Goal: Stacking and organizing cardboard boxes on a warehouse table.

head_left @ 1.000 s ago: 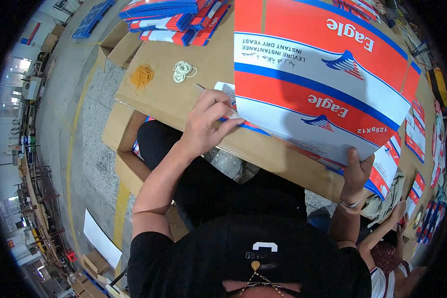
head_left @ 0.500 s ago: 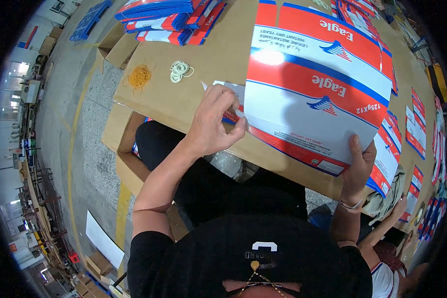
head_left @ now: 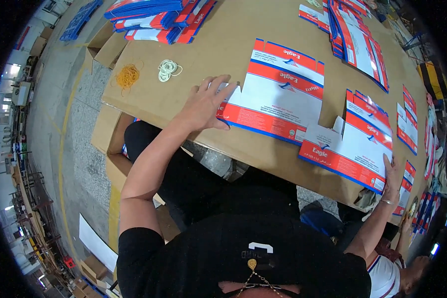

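A flat red, white and blue carton (head_left: 283, 102) lies on the cardboard-covered table in front of me. My left hand (head_left: 203, 107) rests over its left end flap, fingers spread and the thumb near the table's front edge. To the right lies another flat carton (head_left: 360, 149) of the same print, with more blanks showing behind its upper edge. My right hand (head_left: 391, 179) is at that carton's right edge, thumb on the printed face; its other fingers are mostly hidden. The two cartons meet or overlap slightly between my hands.
Orange rubber bands (head_left: 127, 76) and pale rubber bands (head_left: 168, 70) lie in piles on the left. Stacked flat cartons (head_left: 149, 20) stand at the far left, more cartons (head_left: 357, 44) at the far right. An open cardboard box (head_left: 116, 149) is beside my leg. A co-worker (head_left: 385, 273) sits at lower right.
The carton that was raised in front of me now lies flat on the table. My left hand has opened from a pinch and spread; my right hand has moved right to another carton.
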A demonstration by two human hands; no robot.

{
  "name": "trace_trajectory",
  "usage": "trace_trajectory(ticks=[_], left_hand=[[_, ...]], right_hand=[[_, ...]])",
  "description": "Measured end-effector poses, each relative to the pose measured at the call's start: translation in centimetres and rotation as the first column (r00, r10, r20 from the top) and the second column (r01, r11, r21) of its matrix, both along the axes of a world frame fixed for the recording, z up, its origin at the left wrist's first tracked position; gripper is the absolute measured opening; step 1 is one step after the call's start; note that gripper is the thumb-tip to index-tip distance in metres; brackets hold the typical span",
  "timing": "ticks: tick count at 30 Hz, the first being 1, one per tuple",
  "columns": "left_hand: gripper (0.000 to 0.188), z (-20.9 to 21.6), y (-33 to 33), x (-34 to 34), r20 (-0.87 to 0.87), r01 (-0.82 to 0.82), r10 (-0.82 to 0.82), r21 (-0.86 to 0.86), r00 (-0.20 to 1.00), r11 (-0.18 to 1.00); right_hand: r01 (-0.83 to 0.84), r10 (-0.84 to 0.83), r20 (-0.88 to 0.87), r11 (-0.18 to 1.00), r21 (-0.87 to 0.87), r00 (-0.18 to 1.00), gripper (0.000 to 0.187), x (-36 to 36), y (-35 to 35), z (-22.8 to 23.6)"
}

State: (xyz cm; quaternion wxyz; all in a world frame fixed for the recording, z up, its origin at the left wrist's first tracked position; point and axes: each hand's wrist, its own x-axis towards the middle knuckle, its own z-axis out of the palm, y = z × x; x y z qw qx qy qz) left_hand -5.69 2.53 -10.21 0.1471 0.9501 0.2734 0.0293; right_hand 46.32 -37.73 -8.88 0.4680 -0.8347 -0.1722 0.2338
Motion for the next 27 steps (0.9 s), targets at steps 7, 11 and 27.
trace_trajectory(ticks=[7,11,27], left_hand=[[0.114,2.1,0.7,3.1,-0.221,0.027,-0.029,-0.014,0.975,1.000],[0.102,3.1,0.6,1.1,-0.044,-0.008,0.011,0.078,0.999,0.997],[0.077,5.6,-2.0,-2.9,0.204,-0.134,0.056,0.395,0.977,0.909]], right_hand=[[-0.103,0.072,0.589,0.994,0.019,0.805,0.044,-4.8,4.5,-2.2],[-0.300,0.234,0.452,0.951,0.080,0.861,0.043,-16.0,12.5,0.1],[-0.258,0.502,-0.326,0.781,0.568,0.801,0.041,-24.4,21.0,-2.3]])
